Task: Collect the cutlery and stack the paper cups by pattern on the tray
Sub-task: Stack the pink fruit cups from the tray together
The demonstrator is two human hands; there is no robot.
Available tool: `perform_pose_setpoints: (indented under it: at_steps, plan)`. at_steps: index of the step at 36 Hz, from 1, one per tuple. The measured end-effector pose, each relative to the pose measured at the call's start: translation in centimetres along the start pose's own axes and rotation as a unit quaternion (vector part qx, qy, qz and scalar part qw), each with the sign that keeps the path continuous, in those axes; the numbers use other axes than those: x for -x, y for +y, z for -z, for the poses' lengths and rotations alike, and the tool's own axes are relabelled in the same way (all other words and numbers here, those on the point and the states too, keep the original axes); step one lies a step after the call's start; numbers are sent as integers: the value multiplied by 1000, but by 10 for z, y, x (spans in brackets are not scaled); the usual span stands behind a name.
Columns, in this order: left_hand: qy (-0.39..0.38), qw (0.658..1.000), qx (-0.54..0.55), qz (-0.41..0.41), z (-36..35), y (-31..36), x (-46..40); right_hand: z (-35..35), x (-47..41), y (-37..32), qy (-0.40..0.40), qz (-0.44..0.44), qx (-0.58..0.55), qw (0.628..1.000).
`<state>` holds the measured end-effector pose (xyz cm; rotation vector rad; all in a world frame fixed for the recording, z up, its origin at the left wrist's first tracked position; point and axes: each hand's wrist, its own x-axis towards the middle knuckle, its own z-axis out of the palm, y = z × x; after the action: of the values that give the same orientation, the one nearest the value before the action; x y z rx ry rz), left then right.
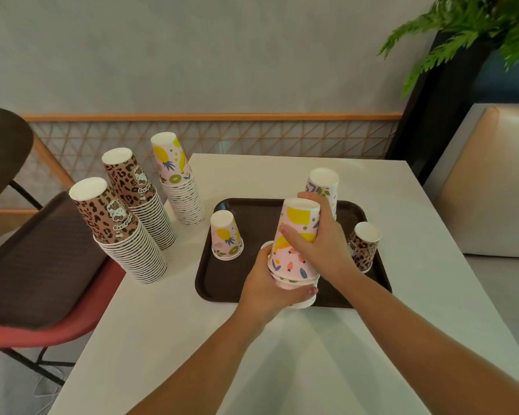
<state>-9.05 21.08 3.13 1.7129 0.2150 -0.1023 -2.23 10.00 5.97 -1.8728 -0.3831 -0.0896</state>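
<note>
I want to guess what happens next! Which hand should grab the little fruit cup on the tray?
Probably the left hand. The small fruit cup stands on its side of the tray, while the right hand grips the top of the fruit stack.

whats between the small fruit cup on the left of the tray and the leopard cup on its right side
In the head view, the fruit-pattern stack gripped by both hands, left hand and right hand.

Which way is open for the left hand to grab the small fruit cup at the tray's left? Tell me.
Probably yes, from the near side. The small fruit cup stands alone on the tray, nothing around it. But the left hand is busy gripping the fruit cup stack and must let go first.
</note>
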Motion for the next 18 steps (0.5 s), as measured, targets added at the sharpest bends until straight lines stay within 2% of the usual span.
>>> perform_pose_setpoints:
  at_steps: [9, 14, 18]
  plan:
    - [11, 1000, -19, 20, 2, -5, -1, 13, -21, -21, 81, 40, -33, 995]
    - [8, 999, -34, 18, 4, -6, -3, 32, -49, -41, 193, 90, -102, 972]
    - [11, 999, -42, 20, 7, -7, -5, 43, -69, -44, 257, 143, -81, 952]
